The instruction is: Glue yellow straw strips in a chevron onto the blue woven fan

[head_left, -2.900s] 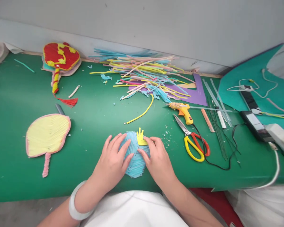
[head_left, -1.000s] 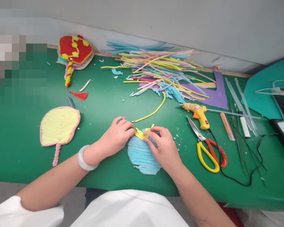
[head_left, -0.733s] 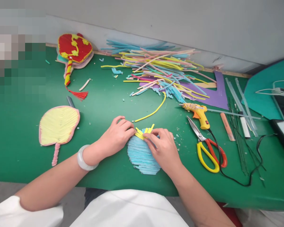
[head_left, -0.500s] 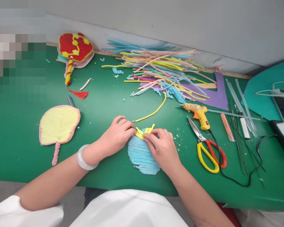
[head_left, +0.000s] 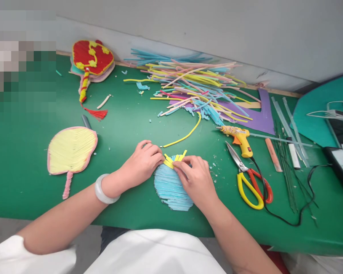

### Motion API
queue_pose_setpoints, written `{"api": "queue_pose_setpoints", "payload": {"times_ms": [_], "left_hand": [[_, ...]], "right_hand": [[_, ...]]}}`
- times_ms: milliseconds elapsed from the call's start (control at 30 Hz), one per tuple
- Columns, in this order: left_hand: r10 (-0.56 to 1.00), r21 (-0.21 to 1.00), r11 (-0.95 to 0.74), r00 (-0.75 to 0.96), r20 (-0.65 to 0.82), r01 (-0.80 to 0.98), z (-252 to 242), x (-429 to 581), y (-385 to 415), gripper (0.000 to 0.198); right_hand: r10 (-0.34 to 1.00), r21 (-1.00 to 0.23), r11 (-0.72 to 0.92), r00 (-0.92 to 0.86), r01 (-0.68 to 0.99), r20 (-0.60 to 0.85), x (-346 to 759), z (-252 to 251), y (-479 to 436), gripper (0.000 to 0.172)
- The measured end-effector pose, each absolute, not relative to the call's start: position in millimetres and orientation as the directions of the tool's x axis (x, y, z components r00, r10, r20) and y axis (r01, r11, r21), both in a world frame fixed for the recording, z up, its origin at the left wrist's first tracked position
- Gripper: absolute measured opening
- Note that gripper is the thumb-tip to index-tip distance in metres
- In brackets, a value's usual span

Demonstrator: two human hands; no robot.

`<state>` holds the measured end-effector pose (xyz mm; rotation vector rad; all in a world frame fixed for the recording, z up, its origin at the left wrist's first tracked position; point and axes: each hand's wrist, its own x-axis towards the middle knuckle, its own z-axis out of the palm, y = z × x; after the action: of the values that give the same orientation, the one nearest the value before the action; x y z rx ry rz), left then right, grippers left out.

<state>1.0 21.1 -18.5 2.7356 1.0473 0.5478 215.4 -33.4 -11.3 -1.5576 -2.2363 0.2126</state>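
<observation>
A round panel covered in rows of blue pipe cleaners [head_left: 174,186] lies flat on the table in front of me. Several short yellow pipe cleaner pieces [head_left: 168,160] fan out over its upper edge. My right hand [head_left: 196,175] pinches one of these pieces between thumb and forefinger, resting partly on the panel. At the panel's upper left edge, my left hand [head_left: 145,158] has its fingers curled together, touching the left ends of the yellow pieces; what its fingertips grip is hidden. Just beyond the hands lies a long, curved yellow pipe cleaner [head_left: 185,136].
Scissors [head_left: 242,167] and a yellow glue gun [head_left: 238,139] with a black cord lie to the right, near glue sticks [head_left: 297,131] and green wires [head_left: 287,179]. A pipe cleaner pile [head_left: 194,80] is at the back. A yellow fan [head_left: 71,150] and red fan [head_left: 93,57] lie left.
</observation>
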Motion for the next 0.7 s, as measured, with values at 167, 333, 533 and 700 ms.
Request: {"api": "queue_pose_setpoints", "payload": {"times_ms": [167, 333, 533, 700], "left_hand": [[0.689, 0.311, -0.724, 0.672, 0.270, 0.616, -17.9, 1.9, 21.6, 0.024], [0.688, 0.325, -0.724, 0.669, 0.281, 0.608, -18.1, 2.4, 21.9, 0.023], [0.686, 0.321, -0.727, 0.668, 0.288, 0.607, -18.9, 2.2, 22.1, 0.021], [0.679, 0.311, -0.734, 0.670, 0.299, 0.604, -19.6, 2.1, 22.1, 0.021]], "right_hand": [[0.925, -0.355, 0.366, -0.296, 0.860, 0.236, 215.1, -11.0, -33.5, 0.017], [0.924, -0.403, 0.355, -0.252, 0.843, 0.287, 219.7, -10.3, -31.2, 0.021], [0.917, -0.392, 0.326, -0.187, 0.860, 0.352, 225.1, -13.3, -28.5, 0.020], [0.918, -0.385, 0.355, -0.240, 0.852, 0.316, 222.8, -17.2, -28.1, 0.017]]}}
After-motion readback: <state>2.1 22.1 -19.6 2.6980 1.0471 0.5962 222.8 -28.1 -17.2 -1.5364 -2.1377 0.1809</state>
